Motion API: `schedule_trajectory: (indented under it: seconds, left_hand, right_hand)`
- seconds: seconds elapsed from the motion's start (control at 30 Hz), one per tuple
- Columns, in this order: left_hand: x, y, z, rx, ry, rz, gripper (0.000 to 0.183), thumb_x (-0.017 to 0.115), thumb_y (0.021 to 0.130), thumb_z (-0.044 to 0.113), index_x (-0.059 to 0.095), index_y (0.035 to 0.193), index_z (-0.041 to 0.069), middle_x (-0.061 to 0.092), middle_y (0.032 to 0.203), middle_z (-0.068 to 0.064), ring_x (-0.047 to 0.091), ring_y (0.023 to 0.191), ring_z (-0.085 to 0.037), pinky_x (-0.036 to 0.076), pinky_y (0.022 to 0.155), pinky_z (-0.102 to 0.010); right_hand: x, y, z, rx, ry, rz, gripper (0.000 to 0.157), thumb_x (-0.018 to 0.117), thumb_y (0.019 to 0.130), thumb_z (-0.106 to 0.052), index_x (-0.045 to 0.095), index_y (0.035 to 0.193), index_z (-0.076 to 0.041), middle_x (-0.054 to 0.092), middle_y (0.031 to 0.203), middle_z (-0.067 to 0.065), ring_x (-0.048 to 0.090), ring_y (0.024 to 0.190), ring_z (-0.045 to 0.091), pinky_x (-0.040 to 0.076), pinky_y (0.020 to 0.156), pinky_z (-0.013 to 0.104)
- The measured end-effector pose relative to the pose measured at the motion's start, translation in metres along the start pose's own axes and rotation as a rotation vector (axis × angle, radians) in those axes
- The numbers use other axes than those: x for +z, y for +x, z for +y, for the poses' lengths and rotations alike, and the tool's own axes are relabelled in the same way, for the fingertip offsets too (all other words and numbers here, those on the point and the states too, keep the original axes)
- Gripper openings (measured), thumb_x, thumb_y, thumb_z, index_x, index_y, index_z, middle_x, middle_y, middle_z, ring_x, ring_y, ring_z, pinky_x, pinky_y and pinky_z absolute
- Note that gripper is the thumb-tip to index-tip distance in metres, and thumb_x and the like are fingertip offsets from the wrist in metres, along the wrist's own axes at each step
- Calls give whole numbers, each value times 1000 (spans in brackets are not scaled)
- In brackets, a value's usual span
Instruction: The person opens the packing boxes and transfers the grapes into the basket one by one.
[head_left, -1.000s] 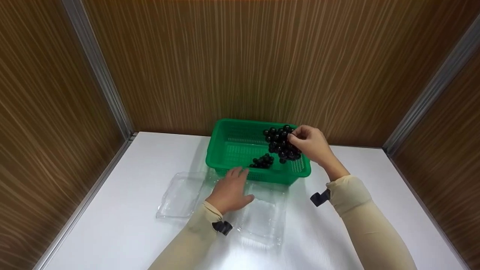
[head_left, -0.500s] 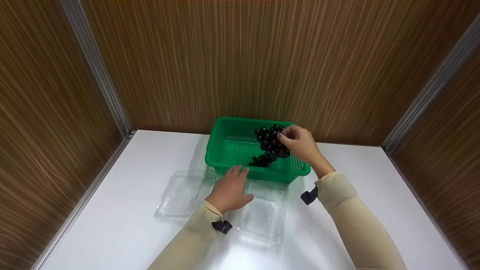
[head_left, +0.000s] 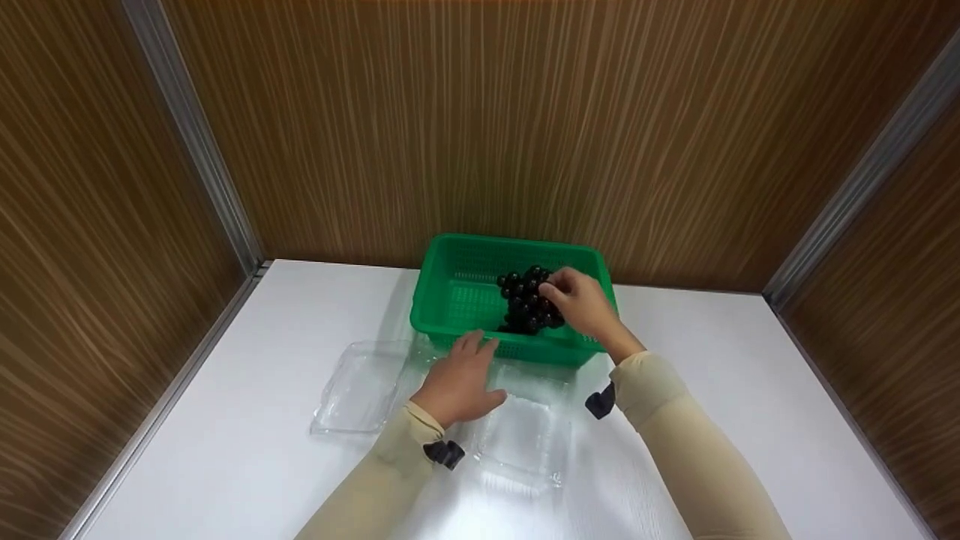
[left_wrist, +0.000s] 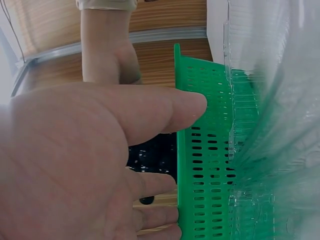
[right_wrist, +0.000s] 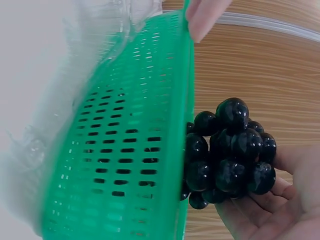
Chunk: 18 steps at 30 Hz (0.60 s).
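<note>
A bunch of dark grapes [head_left: 525, 300] hangs from my right hand [head_left: 585, 301], which pinches its upper right side. The bunch is partly inside the green basket [head_left: 431, 289] and covers most of a smaller dark bunch lying there. In the right wrist view the round, shiny grapes [right_wrist: 232, 150] show just past the basket rim. My left hand [head_left: 459, 381] has its fingers extended, fingertips right at the basket's near rim. The left wrist view shows that hand's thumb and fingers spread beside the slotted basket wall [left_wrist: 205, 160].
A clear plastic clamshell container lies in front of the basket, its left half [head_left: 361, 390] and right half [head_left: 517, 435] on the white table [head_left: 240, 450]. Wood-grain panels [head_left: 450, 120] enclose the table at the back and sides.
My right hand has carried the grape bunch leftward and then down into the basket, over the smaller bunch. The left hand has stayed at the rim.
</note>
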<state>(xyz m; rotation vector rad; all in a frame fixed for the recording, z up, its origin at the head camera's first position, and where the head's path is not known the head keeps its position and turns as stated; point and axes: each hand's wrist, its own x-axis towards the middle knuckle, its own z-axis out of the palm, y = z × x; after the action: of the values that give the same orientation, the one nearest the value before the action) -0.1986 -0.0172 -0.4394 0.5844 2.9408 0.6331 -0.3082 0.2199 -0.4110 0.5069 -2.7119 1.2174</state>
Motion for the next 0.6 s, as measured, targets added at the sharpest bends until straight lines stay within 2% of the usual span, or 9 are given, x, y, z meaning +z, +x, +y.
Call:
schedule_trajectory:
  seconds: [0.47,0.6]
  left_hand:
    - [2,3,1,-9,-3,-21,81,72,95,42,36,161,9,25,168,-18,22,156,-35,45,107,-61]
    - [2,3,2,-11,-8,-26,82,72,95,42,36,161,9,24,169,-17,20,157,-35,47,107,-59]
  right_hand:
    - [12,-1,6,18,-16,-29,31,58,107,-33,67,118,-6,68,104,9,58,88,22,50,83,41]
    - [13,-3,9,23,14,-27,31,58,107,-33,65,123,-7,68,113,10,61,100,24,51,91,45]
